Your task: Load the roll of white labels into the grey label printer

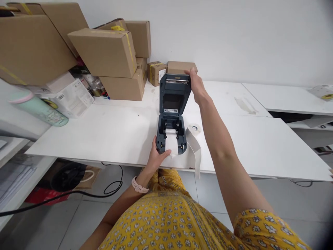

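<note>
A dark blue label printer [159, 133] sits on the white table with its lid [163, 95] raised. Inside it, a white label roll [171, 131] feeds a strip [171, 142] out over the front edge. My left hand [156, 158] grips the printer's front left corner, its thumb lying by the end of the strip. At the top right of the lid, my right hand [195, 85] is closed around the edge; some fingers are hidden behind it. Just right of the printer lies a second label roll [195, 129], its loose tail hanging past the table's front edge.
Cardboard boxes [104, 53] are stacked at the back left. A mint green bottle [43, 110] lies tilted beside a white box [69, 99]. Smaller cartons [182, 66] stand behind the printer against the wall. A black cable [93, 195] runs below the table [117, 139].
</note>
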`<state>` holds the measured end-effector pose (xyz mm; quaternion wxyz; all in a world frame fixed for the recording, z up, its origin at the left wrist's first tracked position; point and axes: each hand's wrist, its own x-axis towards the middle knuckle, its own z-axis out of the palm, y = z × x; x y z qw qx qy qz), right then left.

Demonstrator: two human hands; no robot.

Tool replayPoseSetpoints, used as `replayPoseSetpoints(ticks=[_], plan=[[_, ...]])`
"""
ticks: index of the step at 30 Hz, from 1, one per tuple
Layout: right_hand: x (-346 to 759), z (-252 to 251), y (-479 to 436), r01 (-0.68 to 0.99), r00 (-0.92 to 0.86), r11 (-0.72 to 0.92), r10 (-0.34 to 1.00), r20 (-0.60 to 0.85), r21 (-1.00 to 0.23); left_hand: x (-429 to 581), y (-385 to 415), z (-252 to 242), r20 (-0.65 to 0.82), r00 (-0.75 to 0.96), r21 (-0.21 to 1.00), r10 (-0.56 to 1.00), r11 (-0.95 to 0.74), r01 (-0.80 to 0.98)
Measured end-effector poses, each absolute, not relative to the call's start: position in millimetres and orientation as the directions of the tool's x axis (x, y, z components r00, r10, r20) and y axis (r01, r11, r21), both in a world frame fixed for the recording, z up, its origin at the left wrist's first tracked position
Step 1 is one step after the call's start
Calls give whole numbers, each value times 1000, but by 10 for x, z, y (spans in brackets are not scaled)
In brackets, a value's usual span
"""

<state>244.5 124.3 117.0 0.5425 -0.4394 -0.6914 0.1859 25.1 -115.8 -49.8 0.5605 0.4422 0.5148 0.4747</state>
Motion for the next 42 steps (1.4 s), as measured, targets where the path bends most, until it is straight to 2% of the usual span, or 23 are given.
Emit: replayPoseSetpoints(ticks=[3,8,11,14,16,19,22,25,30,33,37,40,42], plan=[[2308,1081,827,366,25,537,811,585,-760,236,-1190,-567,-132,44,984,990,136,-115],[2180,559,-461,450,12,590,746,665,-670,246,-1230,-615,-62,38,996,997,64,-68],[2100,138,-945,532,-36,548,777,629,-646,263,-1260,-611,-32,32,998,999,33,-45],[1990,-176,-1158,544,2,457,838,545,-704,257,-1276,-588,-45,51,996,998,49,-70],[1915,-286,-1214,458,101,347,894,436,-819,247,-1255,-533,-87,55,987,995,94,-130],[1852,-328,-1231,159,279,112,948,153,-981,248,-1158,-369,-161,0,967,987,158,-198],[1870,-308,-1210,-123,280,-82,953,-114,-989,272,-1024,-194,-221,-36,959,975,210,-192],[1910,-319,-1190,-197,221,-167,953,-210,-966,294,-937,-135,-233,-34,959,972,224,-173],[1880,-481,-1164,-96,288,-79,952,-104,-992,313,-891,-262,-164,-53,978,985,155,-137],[1855,-590,-1146,11,327,9,945,12,-1000,320,-848,-312,-119,-76,989,990,112,-99],[1870,-634,-1154,181,299,75,946,128,-981,252,-949,-284,-128,-22,990,992,126,-70],[1888,-578,-1180,335,291,124,929,228,-934,154,-1256,-284,-94,-113,994,989,99,45],[1900,-525,-1191,436,235,211,912,337,-875,115,-1476,-304,-107,-198,987,974,128,94]])
